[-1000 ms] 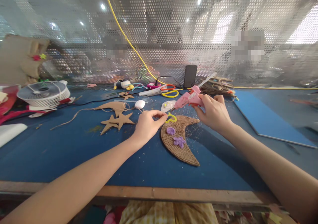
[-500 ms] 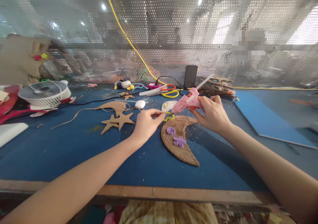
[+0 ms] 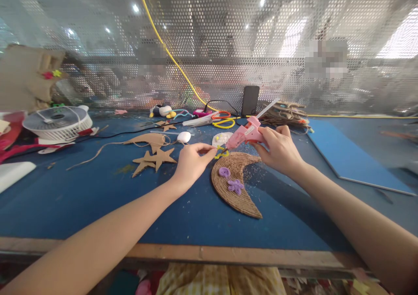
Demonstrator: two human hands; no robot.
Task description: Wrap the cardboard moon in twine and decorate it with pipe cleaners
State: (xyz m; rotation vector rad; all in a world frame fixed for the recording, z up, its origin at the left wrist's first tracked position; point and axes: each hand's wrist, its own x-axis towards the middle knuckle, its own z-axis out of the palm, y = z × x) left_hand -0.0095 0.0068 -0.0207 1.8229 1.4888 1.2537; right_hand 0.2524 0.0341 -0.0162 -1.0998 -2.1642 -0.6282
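My right hand [image 3: 281, 151] is wrapped round a pink hot glue gun [image 3: 243, 134], with a clear glue stick [image 3: 268, 107] poking out of its back. The gun's nozzle points down left at a small yellow star-like outline shape [image 3: 222, 154]. My left hand [image 3: 197, 162] pinches that yellow shape at its left side. Just below lies a crescent moon wound in brown twine [image 3: 225, 194], flat on the blue table. It carries a purple spiral [image 3: 224, 172] and a purple flower [image 3: 235, 186].
Cardboard stars [image 3: 156, 159] and a cardboard crescent [image 3: 146, 140] lie to the left, near a white egg-shaped piece [image 3: 183, 137]. Scissors [image 3: 224, 121], a phone [image 3: 251, 101] and a twine bundle [image 3: 285, 116] are behind. A white fan [image 3: 58, 123] is far left, a blue board [image 3: 355, 155] right.
Almost nothing differs. Both hands keep their hold on the yellow shape and the glue gun, and the view has shifted very slightly.
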